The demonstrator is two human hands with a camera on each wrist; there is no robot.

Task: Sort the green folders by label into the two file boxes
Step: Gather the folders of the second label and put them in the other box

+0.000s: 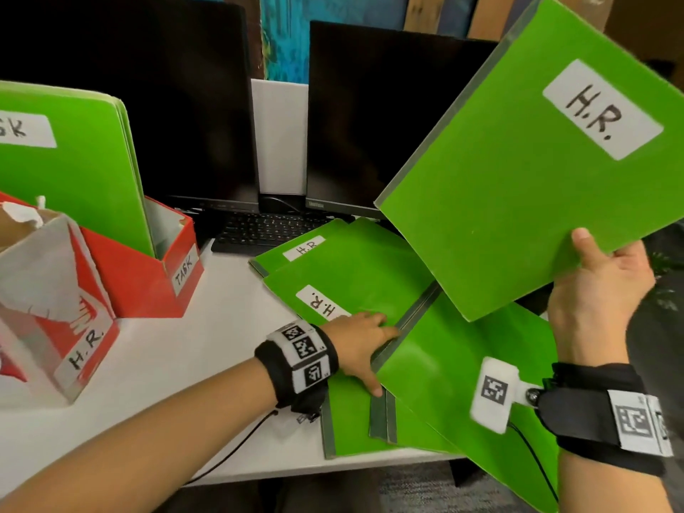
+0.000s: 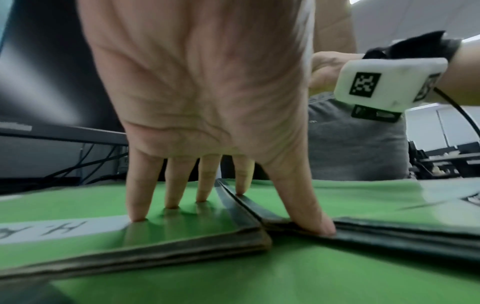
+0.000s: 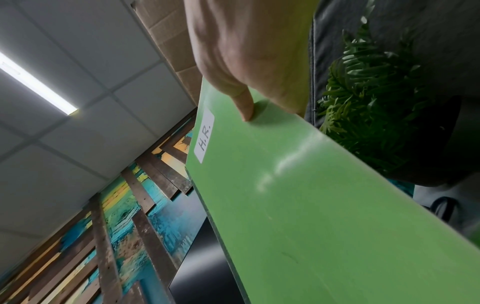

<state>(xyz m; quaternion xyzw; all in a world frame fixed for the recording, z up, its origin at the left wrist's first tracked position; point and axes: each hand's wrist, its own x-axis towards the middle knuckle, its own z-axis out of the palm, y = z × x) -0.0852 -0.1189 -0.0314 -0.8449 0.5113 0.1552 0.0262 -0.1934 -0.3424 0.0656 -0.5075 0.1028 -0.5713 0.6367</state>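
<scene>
My right hand (image 1: 599,275) pinches the lower corner of a green folder (image 1: 518,172) labelled H.R., lifted and tilted above the desk; its thumb (image 3: 244,107) lies on the folder (image 3: 311,205). My left hand (image 1: 361,336) rests flat with straight fingers (image 2: 140,197) on a green H.R. folder (image 1: 355,275) in a loose pile of several green folders (image 2: 182,277). A red box marked TASK (image 1: 148,279) at the left holds upright green folders (image 1: 74,168). In front of it stands a red and white box marked H.R. (image 1: 74,327).
Two dark monitors (image 1: 370,116) and a black keyboard (image 1: 266,227) stand behind the pile. The white desk (image 1: 185,364) has its front edge near my arms. Crumpled paper (image 1: 22,212) sits in the H.R. box. A green plant (image 3: 376,102) is at the right.
</scene>
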